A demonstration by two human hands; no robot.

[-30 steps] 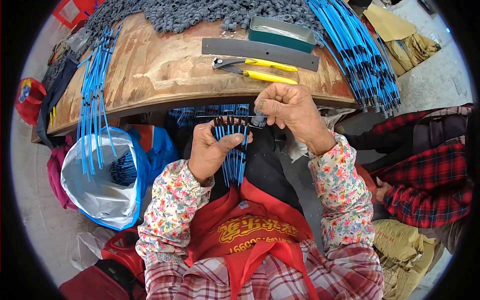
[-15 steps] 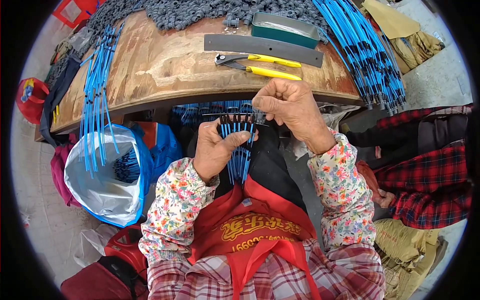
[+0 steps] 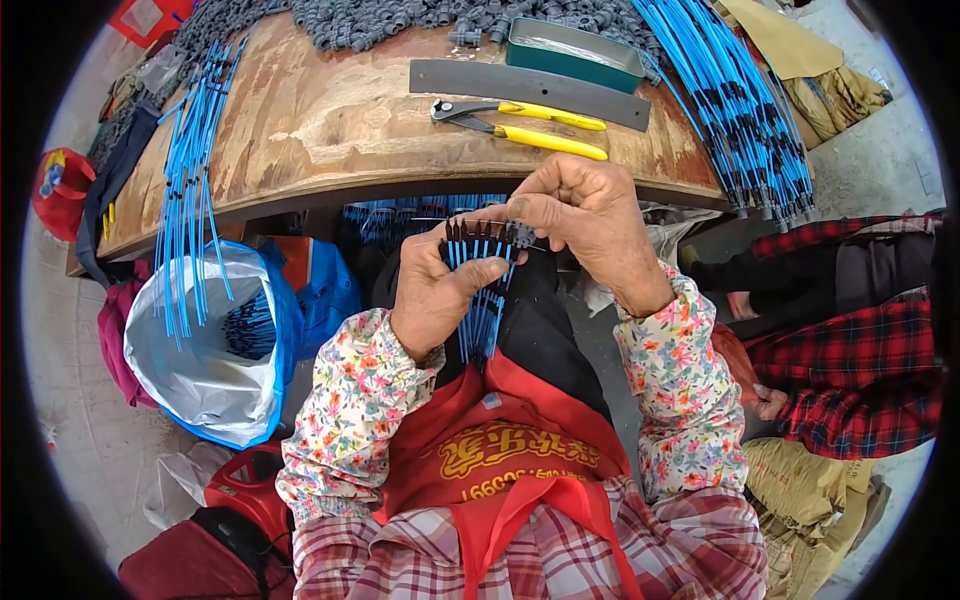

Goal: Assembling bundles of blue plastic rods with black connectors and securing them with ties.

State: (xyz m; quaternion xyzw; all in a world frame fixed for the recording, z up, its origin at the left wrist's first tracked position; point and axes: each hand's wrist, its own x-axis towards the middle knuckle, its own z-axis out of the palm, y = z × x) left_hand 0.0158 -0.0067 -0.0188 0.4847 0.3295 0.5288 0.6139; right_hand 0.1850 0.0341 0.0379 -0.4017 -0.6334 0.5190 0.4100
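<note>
My left hand (image 3: pixel 425 305) is closed around a fan of thin blue tubes (image 3: pixel 480 325) with black upper ends, thumb lying across them. Below the fist the tubes hang over my lap. A small grey fitting (image 3: pixel 521 236) sits at the right end of the row of black ends. Just above it, my right hand (image 3: pixel 590 220) has thumb and forefinger pinched together; what lies between them is too small to make out. A thin pale wire (image 3: pixel 430 219) runs along the tops of the tubes.
On the wooden table (image 3: pixel 330 120) lie yellow-handled pliers (image 3: pixel 550 137), a grey strip (image 3: pixel 470 78), a green tray (image 3: pixel 570 65) and heaped grey fittings (image 3: pixel 380 22). Blue tubes overhang both sides. An open bag (image 3: pixel 160 370) stands at left; another person's hand (image 3: pixel 770 402) is at right.
My left forefinger now extends behind the black ends toward my right fingertips. The right hand stays pinched near the fitting, and less of the wire shows.
</note>
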